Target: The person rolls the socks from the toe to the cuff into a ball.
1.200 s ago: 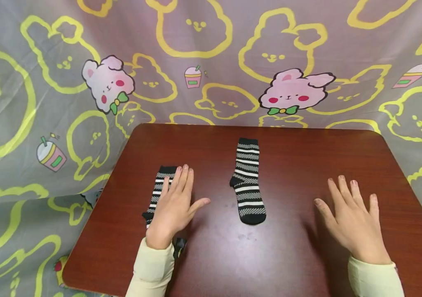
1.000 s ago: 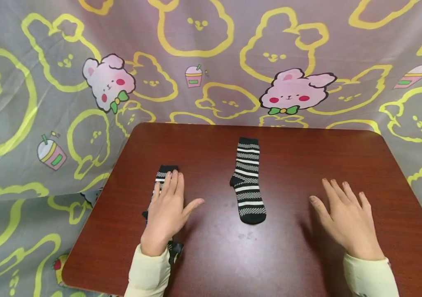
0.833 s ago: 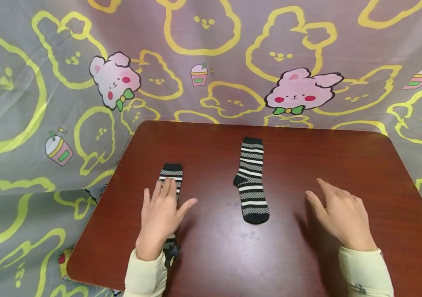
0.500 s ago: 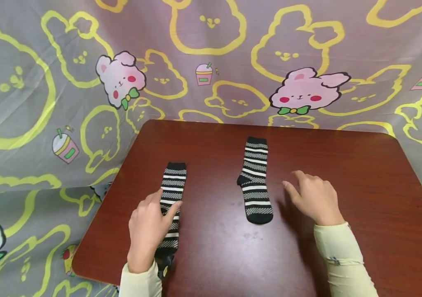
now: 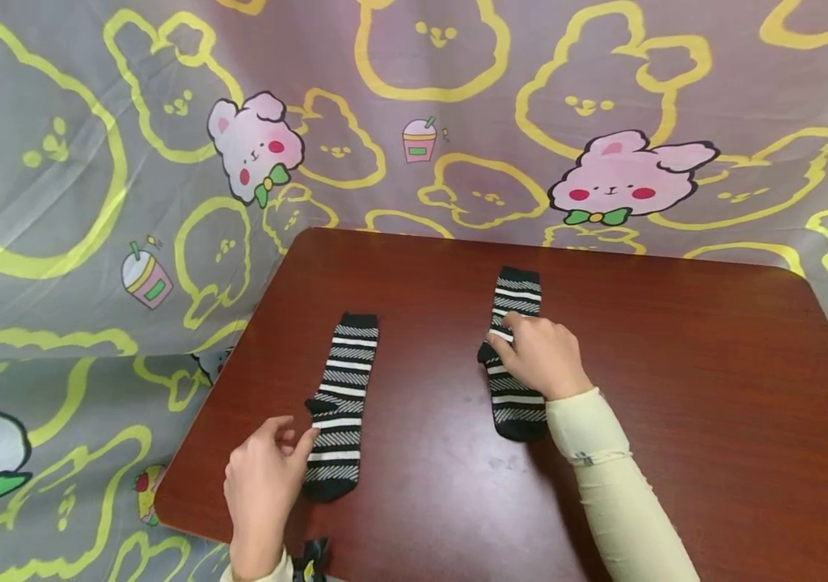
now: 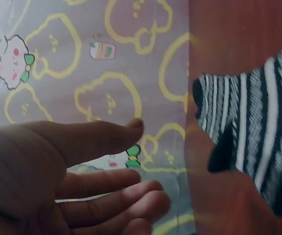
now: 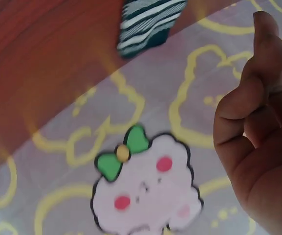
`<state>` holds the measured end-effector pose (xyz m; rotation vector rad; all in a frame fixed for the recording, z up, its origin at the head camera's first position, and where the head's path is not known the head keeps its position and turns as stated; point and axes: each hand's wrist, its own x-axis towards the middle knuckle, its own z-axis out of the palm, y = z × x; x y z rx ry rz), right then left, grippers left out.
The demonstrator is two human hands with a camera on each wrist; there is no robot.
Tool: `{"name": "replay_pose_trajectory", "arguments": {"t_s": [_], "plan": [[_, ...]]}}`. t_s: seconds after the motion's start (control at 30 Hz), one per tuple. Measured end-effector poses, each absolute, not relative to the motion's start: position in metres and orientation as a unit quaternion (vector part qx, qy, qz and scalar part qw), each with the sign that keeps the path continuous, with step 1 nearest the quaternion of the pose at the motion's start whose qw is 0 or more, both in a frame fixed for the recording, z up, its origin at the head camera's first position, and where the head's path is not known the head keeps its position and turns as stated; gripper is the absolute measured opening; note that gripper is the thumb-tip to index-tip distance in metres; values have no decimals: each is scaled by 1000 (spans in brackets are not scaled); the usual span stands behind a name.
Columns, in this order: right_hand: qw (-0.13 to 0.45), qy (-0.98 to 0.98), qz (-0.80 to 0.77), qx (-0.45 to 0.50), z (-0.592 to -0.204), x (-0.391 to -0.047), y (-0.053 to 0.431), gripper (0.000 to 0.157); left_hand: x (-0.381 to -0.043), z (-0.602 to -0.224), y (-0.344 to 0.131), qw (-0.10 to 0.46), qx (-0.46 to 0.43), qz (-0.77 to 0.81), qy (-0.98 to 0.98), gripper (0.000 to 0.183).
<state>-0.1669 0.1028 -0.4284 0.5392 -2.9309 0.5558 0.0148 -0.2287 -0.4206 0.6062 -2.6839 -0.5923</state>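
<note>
Two black, white and grey striped socks lie flat on a dark red-brown table. Beside the foot of the left sock is my left hand, fingers loosely curled, thumb tip right at the sock's edge. The left wrist view shows that hand with nothing in it and the striped sock apart to the right. My right hand hovers over the middle of the right sock, covering part of it, fingers bent. In the right wrist view the hand holds nothing; a sock end shows at the top.
The table has rounded corners. A grey-pink curtain with yellow outlines and rabbit heads hangs behind it and along its left side. Near my left wrist sits a small black device.
My left hand has drawn back off the left sock toward the near edge, uncovering it. The right hand has moved left from bare table to over the right sock, its fingers bending. The view has shifted slightly.
</note>
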Motion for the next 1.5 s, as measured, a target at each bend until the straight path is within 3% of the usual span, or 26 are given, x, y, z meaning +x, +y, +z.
{"name": "replay_pose_trajectory", "arguments": {"t_s": [0.23,0.37,0.6,0.83,1.0,1.27,1.5], "plan": [[-2,-957,228,179,-436,-198,51,41,32,-430,-246,50,265,-217,-938,46],[-12,-956,230,180,-438,-212,19,36,36,-443,-248,29,266,-232,-935,46],[-30,-953,253,164,-447,-226,-34,25,35,-464,-244,16,259,-262,-930,50],[-57,-942,321,86,-460,-231,-70,12,38,-470,-244,38,252,-285,-924,52],[-81,-943,315,68,-466,-235,-84,16,40,-474,-244,40,260,-299,-917,47],[-130,-939,308,82,-472,-235,-99,34,41,-478,-243,62,271,-346,-896,27],[-125,-937,314,91,-479,-234,-108,25,38,-484,-241,42,297,-439,-847,34]]}}
